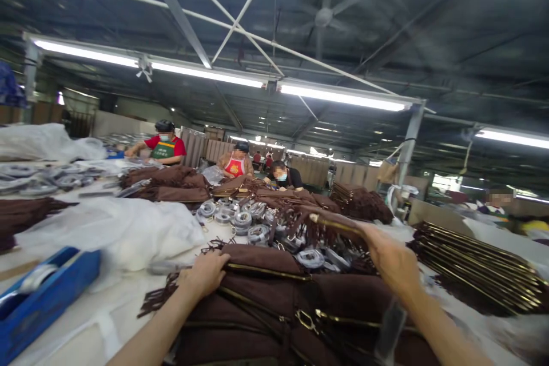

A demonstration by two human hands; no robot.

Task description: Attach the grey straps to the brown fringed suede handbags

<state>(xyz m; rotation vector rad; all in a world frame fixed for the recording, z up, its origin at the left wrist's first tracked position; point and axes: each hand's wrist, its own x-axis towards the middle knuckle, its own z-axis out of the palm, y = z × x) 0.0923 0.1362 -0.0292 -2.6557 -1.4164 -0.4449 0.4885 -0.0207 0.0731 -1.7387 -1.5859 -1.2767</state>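
My right hand (392, 263) grips the end of a brown fringed bag (341, 227) with a gold zipper, raised above the pile; its fingers are partly hidden. My left hand (205, 271) is closed over the left end of another brown zippered bag (263, 256), which lies on top of the stack in front of me. Below both hands spreads a stack of brown bags (244, 314) with gold zippers and a gold clasp (305, 319). Just beyond are several coiled grey straps (242, 220) in clear wrapping.
A blue tape dispenser (51, 303) stands at the left, with clear plastic bags (132, 234) behind it. More brown bags (480, 266) with gold zippers are stacked in a row at the right. Co-workers (165, 146) are across the table among further brown bags and straps.
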